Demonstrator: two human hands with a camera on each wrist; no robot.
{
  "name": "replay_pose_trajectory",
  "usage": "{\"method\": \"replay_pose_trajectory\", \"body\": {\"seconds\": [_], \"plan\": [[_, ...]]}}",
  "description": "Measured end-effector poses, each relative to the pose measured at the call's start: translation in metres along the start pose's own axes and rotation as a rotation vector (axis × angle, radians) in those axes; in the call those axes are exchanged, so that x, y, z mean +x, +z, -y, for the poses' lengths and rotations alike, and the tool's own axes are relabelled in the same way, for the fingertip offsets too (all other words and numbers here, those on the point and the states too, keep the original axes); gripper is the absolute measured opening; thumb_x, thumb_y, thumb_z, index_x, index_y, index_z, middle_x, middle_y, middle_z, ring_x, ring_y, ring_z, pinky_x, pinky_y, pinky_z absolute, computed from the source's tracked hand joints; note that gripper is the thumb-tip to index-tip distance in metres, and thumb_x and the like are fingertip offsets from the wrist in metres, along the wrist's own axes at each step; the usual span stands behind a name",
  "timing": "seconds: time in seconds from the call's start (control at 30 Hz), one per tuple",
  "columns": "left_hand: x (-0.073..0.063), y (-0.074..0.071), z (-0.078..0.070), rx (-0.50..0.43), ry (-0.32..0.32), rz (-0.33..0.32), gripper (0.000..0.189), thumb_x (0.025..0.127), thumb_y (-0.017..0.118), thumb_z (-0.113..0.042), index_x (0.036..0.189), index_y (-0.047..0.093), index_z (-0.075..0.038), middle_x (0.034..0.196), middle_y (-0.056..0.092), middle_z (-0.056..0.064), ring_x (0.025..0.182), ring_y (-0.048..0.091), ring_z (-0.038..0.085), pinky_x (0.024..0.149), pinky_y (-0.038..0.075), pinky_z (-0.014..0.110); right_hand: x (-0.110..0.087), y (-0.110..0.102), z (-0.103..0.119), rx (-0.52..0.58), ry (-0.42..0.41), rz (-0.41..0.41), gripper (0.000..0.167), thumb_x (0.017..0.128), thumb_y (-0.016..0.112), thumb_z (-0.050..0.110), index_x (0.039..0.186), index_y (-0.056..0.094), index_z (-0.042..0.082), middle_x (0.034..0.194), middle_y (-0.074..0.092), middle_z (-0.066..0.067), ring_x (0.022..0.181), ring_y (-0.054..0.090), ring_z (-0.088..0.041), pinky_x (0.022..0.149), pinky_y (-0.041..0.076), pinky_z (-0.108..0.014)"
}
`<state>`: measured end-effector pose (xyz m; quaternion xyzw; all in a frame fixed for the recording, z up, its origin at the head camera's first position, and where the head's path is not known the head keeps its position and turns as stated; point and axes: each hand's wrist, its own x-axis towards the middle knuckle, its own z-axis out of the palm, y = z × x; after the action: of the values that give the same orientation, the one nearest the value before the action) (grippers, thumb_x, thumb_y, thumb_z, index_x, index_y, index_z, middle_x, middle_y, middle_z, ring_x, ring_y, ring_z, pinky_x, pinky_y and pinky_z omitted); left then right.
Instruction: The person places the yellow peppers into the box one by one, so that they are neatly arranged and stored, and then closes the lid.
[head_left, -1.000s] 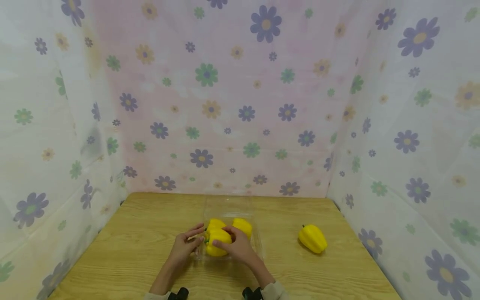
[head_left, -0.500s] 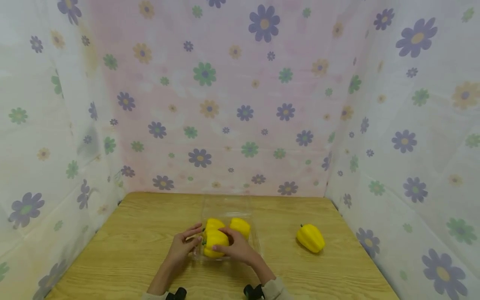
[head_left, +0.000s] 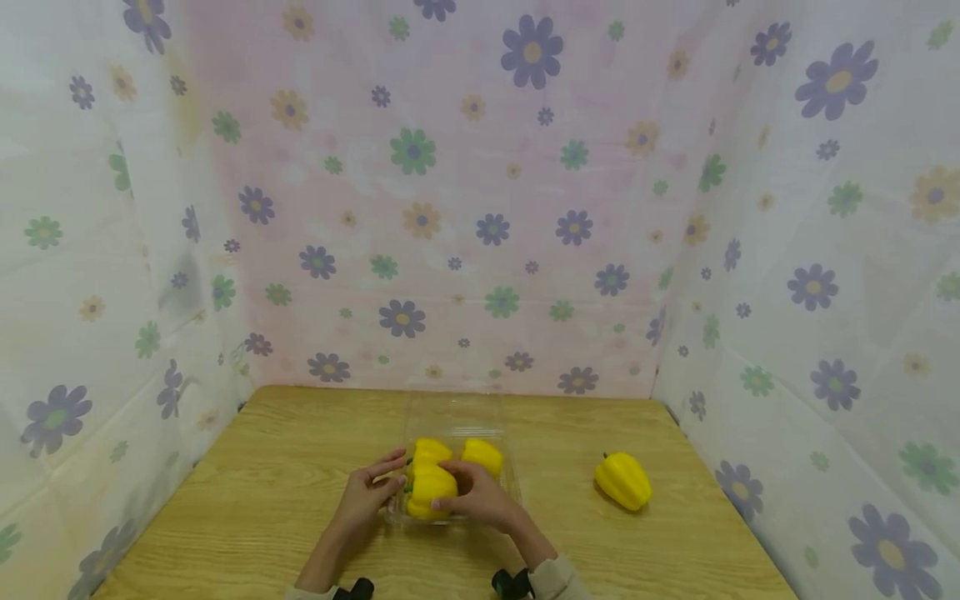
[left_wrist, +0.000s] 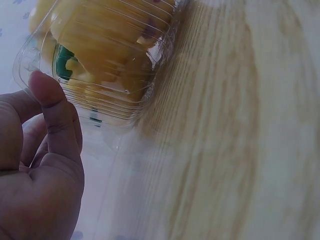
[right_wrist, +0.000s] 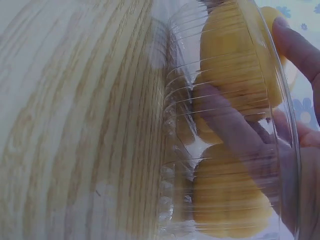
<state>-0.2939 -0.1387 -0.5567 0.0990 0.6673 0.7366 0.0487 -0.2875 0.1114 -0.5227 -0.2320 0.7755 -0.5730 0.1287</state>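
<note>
A clear plastic clamshell container [head_left: 517,492] lies with its lid [head_left: 456,410] folded back. Inside are a back-left yellow bell pepper [head_left: 432,450], a back-right yellow bell pepper [head_left: 483,457] and a front yellow bell pepper [head_left: 433,492]. My right hand [head_left: 483,498] grips the front one, thumb on its near side and fingers behind; through the clear wall in the right wrist view, the fingers [right_wrist: 230,122] reach down between peppers. At the container's left edge, my left hand [head_left: 365,496] pinches the rim, with a fingertip [left_wrist: 46,90] against the plastic.
Another yellow bell pepper [head_left: 624,482] lies on the wooden table [head_left: 247,500], right of the container. Flower-patterned cloth [head_left: 457,208] hangs behind the table and along both sides.
The front pepper has shifted slightly down and toward me inside the container, with my right hand around it. My left hand keeps its place at the rim.
</note>
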Motion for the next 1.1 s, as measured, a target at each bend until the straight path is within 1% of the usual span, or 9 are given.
{"method": "replay_pose_trajectory", "body": {"seconds": [0.13,0.33,0.4,0.53,0.63,0.77,0.87,1.0,1.1], "plan": [[-0.0016,0.0006,-0.0007,0.004,0.013,0.002,0.047,0.098,0.066,-0.003,0.141,0.053,0.011,0.161,0.036,0.019,0.069,0.054,0.007,0.057,0.049,0.018,0.0007,0.0015,-0.0011,0.022,0.010,-0.006,0.069,0.088,0.083,0.022,0.146,0.051,0.001,0.137,0.062,-0.015,0.117,0.064,-0.027,0.096,0.056,-0.045],[-0.0017,0.0005,-0.0028,0.012,0.021,0.005,0.048,0.098,0.066,-0.005,0.141,0.052,0.011,0.162,0.036,0.018,0.078,0.059,0.008,0.059,0.050,0.017,0.0023,0.0014,-0.0001,0.028,0.005,0.002,0.069,0.088,0.083,0.022,0.145,0.052,-0.001,0.134,0.064,-0.014,0.113,0.065,-0.025,0.092,0.058,-0.041],[-0.0013,0.0001,-0.0032,0.008,0.020,0.003,0.048,0.098,0.066,-0.005,0.142,0.052,0.011,0.161,0.036,0.017,0.077,0.059,0.008,0.059,0.050,0.018,0.0024,0.0009,0.0007,0.040,0.009,0.019,0.066,0.091,0.080,0.023,0.146,0.051,-0.001,0.135,0.063,-0.014,0.114,0.065,-0.025,0.091,0.059,-0.040],[-0.0015,-0.0004,-0.0028,0.007,0.018,0.007,0.049,0.098,0.067,-0.005,0.142,0.051,0.011,0.162,0.035,0.018,0.071,0.056,0.008,0.056,0.050,0.019,0.0011,-0.0005,0.0018,0.102,0.047,0.046,0.059,0.098,0.071,0.027,0.147,0.050,0.001,0.137,0.061,-0.015,0.118,0.063,-0.027,0.088,0.060,-0.040],[-0.0020,-0.0005,-0.0020,0.004,0.007,0.011,0.050,0.098,0.067,-0.005,0.143,0.051,0.010,0.163,0.034,0.017,0.070,0.055,0.008,0.055,0.051,0.019,-0.0005,-0.0009,0.0023,0.127,0.057,0.049,0.058,0.100,0.068,0.028,0.148,0.050,0.001,0.138,0.060,-0.017,0.118,0.063,-0.029,0.085,0.061,-0.040],[-0.0026,-0.0007,-0.0013,-0.002,0.008,0.013,0.051,0.097,0.068,-0.006,0.143,0.051,0.009,0.163,0.034,0.016,0.072,0.056,0.008,0.056,0.051,0.019,-0.0017,-0.0005,0.0026,0.108,0.030,0.060,0.058,0.102,0.066,0.027,0.149,0.047,-0.001,0.141,0.057,-0.020,0.119,0.063,-0.030,0.084,0.062,-0.040],[-0.0030,-0.0009,-0.0012,0.003,0.012,0.011,0.051,0.097,0.068,-0.006,0.143,0.052,0.010,0.162,0.035,0.016,0.072,0.057,0.009,0.057,0.051,0.018,-0.0014,0.0004,0.0030,0.089,0.028,0.052,0.056,0.102,0.065,0.028,0.149,0.048,0.002,0.142,0.056,-0.023,0.118,0.063,-0.030,0.082,0.062,-0.040],[-0.0031,-0.0005,-0.0015,0.009,0.007,0.004,0.050,0.097,0.068,-0.007,0.142,0.053,0.009,0.162,0.036,0.015,0.072,0.057,0.009,0.059,0.051,0.018,-0.0014,0.0017,0.0051,0.084,0.039,0.031,0.050,0.101,0.067,0.025,0.144,0.051,0.005,0.139,0.056,-0.025,0.114,0.065,-0.032,0.079,0.062,-0.041],[-0.0035,0.0001,-0.0016,0.012,0.001,-0.007,0.049,0.097,0.069,-0.007,0.141,0.054,0.009,0.162,0.037,0.014,0.074,0.057,0.009,0.060,0.051,0.018,-0.0019,0.0030,0.0067,0.080,0.048,0.022,0.048,0.100,0.068,0.022,0.143,0.053,0.006,0.137,0.057,-0.026,0.113,0.066,-0.032,0.079,0.062,-0.041]]}}
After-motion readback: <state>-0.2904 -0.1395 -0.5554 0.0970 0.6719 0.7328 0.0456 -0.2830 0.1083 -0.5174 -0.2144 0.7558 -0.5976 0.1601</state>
